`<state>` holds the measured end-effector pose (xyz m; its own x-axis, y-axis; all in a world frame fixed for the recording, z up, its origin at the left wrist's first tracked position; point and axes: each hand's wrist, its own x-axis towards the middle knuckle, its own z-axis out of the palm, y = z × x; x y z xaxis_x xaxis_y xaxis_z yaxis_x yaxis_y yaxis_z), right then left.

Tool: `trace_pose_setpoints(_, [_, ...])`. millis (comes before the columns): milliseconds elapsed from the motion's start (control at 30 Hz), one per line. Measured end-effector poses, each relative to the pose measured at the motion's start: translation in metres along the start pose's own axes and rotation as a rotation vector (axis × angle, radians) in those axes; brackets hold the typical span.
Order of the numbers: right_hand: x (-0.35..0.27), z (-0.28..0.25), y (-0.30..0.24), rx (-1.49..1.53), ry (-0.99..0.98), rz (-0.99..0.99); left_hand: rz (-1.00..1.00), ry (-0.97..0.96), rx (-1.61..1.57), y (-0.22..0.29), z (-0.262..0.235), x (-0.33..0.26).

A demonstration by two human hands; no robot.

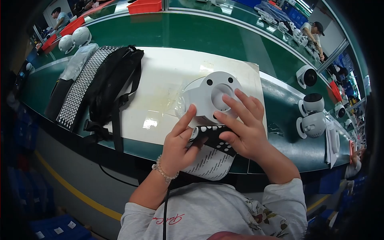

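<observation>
A round white camera body with a central hollow rests on a white mat. My right hand lies against its right front, fingers spread over the hollow's rim. My left hand, with a bead bracelet on its wrist, touches the body's lower left with the forefinger raised. Between the two hands sits a black strip with white dots, on top of a white printed sheet that hangs over the bench edge. A clear plastic film clings to the body's left side.
A black strap bag and a dotted black sheet lie at the mat's left. Finished white cameras stand at the right on the green bench; two more stand far left. Red bins and other workers are at the back.
</observation>
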<state>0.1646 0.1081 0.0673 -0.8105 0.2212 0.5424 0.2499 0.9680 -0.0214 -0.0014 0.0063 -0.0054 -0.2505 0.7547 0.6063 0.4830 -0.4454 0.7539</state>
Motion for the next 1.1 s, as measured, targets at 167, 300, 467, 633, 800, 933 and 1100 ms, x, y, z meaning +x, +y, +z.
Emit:
trace_pose_setpoints(167, [-0.008,0.007,-0.001,0.186,0.18,0.11,-0.013,-0.027,0.019,0.001,-0.001,0.0])
trace_pose_setpoints(300, [-0.014,0.003,-0.001,0.192,0.128,0.046,-0.009,-0.039,0.045,0.002,-0.001,0.001])
trace_pose_setpoints(467, [-0.014,0.0,0.011,0.38,0.17,0.179,0.023,-0.026,0.067,0.0,-0.001,0.0])
trace_pose_setpoints(633, [-0.007,-0.002,0.02,0.795,0.115,0.492,0.046,-0.011,0.074,-0.001,0.0,0.001])
trace_pose_setpoints(800, [-0.01,-0.004,0.021,0.88,0.059,0.54,0.006,-0.051,0.064,0.0,-0.003,-0.001])
trace_pose_setpoints(933, [-0.01,0.001,0.027,0.948,0.08,0.573,0.042,-0.043,0.084,-0.001,-0.002,0.001])
trace_pose_setpoints(1100, [-0.007,0.003,0.021,0.892,0.097,0.579,-0.014,-0.072,0.058,0.002,-0.003,0.0])
